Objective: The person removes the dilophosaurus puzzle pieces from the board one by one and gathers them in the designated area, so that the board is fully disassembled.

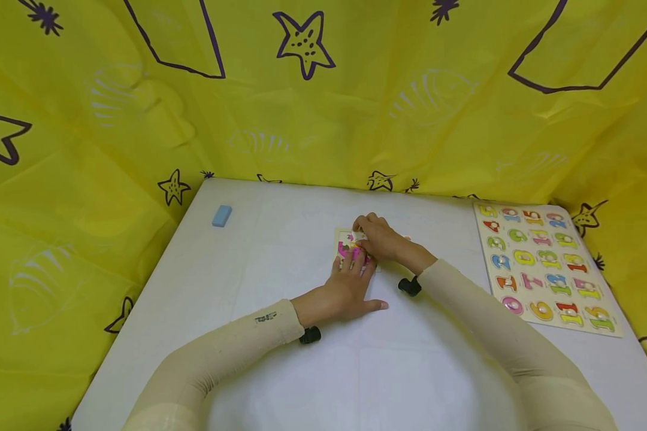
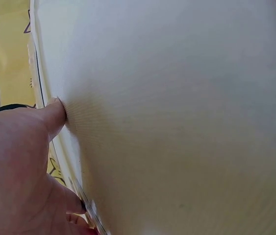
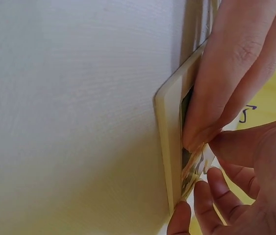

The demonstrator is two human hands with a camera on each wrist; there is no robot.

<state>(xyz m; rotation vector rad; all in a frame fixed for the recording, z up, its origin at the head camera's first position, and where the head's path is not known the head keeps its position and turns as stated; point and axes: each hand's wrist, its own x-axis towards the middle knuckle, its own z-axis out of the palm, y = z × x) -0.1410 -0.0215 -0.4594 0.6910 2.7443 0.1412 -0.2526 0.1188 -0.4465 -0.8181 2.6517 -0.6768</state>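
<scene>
A small cream puzzle board (image 1: 337, 240) with a pink and yellow picture lies on the table, partly covered by both hands. My left hand (image 1: 347, 293) rests on its near part with fingers stretched forward and thumb out to the side. At the far right of the board, my right hand (image 1: 383, 239) has curled fingers and pinches a puzzle piece (image 3: 192, 171), largely hidden by the fingers. In the right wrist view, the left fingertips (image 3: 196, 134) press beside that piece, close to the right thumb. The left wrist view shows mostly tabletop and the left thumb (image 2: 54, 117).
On the right of the white table (image 1: 280, 239) lies a number puzzle board (image 1: 528, 281) with colourful knobbed numerals. A light-blue block (image 1: 221, 216) sits at the back left. Something small and orange (image 1: 407, 238) shows behind the right wrist. Yellow patterned cloth (image 1: 345, 120) surrounds the table.
</scene>
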